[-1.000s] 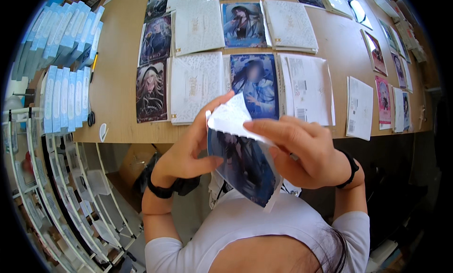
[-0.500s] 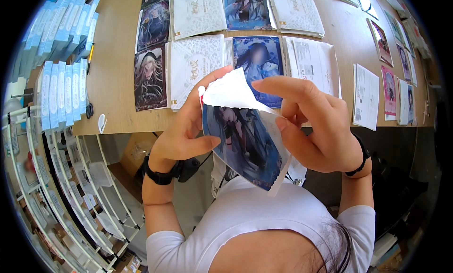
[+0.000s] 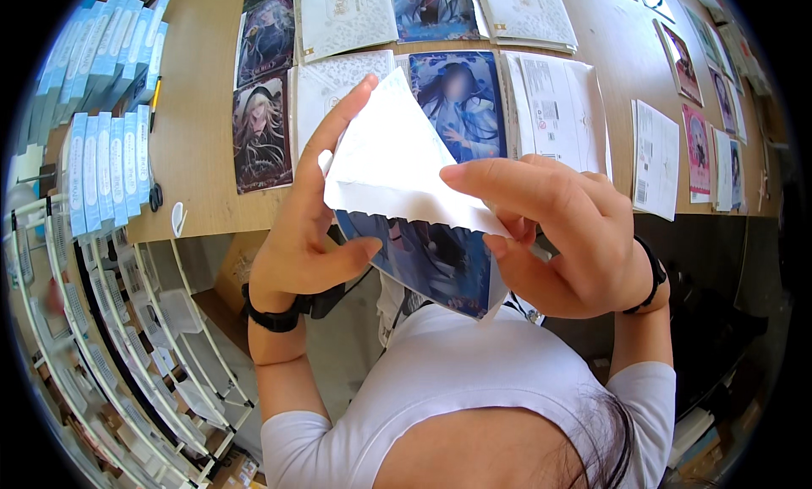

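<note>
Above my lap, near the table's front edge, I hold a blue illustrated paper packet (image 3: 414,252) with a long-haired figure printed on it. A white paper flap (image 3: 389,159) with a wavy edge stands out from its far end, over the picture. My left hand (image 3: 304,227) grips the packet's left side, its thumb on the printed face and its other fingers behind the white flap. At the right end of the wavy edge, my right hand (image 3: 558,235) pinches the paper between thumb and fingers, its index finger bent over the flap. The packet's underside is hidden.
Stacks of illustrated packets (image 3: 457,100) and white patterned envelopes (image 3: 550,108) lie in rows on the wooden table (image 3: 194,159). Light-blue boxes (image 3: 110,167) stand at the left beside scissors (image 3: 156,196). A white wire rack (image 3: 127,337) stands at the lower left.
The white flap has opened out larger and now covers more of the picture. The packet has turned, and my left fingers have moved farther up along the flap.
</note>
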A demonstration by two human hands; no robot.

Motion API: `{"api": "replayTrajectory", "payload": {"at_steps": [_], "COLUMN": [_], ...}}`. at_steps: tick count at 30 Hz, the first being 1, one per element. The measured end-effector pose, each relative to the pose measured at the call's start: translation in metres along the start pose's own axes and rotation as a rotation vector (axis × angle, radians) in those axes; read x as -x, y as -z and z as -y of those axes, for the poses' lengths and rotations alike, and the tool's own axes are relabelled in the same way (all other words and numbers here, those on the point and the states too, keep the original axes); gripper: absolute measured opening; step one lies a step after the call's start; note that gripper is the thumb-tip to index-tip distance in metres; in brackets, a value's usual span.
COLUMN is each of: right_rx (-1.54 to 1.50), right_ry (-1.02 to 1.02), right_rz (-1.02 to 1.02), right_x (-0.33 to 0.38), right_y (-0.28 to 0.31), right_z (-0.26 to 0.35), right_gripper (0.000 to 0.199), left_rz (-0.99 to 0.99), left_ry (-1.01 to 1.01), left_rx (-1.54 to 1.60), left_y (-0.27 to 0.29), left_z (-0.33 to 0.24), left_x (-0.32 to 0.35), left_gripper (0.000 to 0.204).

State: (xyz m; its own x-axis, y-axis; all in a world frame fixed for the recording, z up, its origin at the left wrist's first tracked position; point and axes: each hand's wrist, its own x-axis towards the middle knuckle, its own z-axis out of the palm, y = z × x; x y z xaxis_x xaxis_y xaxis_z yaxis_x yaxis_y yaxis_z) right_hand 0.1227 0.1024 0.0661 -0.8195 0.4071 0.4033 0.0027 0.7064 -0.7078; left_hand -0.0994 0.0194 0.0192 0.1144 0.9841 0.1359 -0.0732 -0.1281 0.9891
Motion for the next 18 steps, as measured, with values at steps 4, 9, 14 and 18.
{"api": "replayTrajectory", "payload": {"at_steps": [4, 9, 14, 18], "right_rx": [0.005, -0.021, 0.05, 0.013], "right_ry": [0.027, 0.011, 0.017, -0.023], "right_rz": [-0.005, -0.018, 0.201, 0.101], "right_x": [-0.001, 0.002, -0.007, -0.006], "right_y": [-0.001, -0.007, -0.029, -0.018], "right_z": [0.001, 0.004, 0.011, 0.006], "right_gripper": [0.047, 0.05, 0.057, 0.046], "left_rz": [-0.042, -0.086, -0.341, -0.358], "left_ry": [0.012, 0.025, 0.162, 0.101], "left_rx": [-0.027, -0.025, 0.208, 0.107], "left_y": [-0.003, -0.009, -0.027, -0.022], "left_z": [-0.007, -0.008, 0.005, 0.016], "left_x": [0.002, 0.004, 0.005, 0.009], "left_gripper": [0.096, 0.086, 0.079, 0.052]}}
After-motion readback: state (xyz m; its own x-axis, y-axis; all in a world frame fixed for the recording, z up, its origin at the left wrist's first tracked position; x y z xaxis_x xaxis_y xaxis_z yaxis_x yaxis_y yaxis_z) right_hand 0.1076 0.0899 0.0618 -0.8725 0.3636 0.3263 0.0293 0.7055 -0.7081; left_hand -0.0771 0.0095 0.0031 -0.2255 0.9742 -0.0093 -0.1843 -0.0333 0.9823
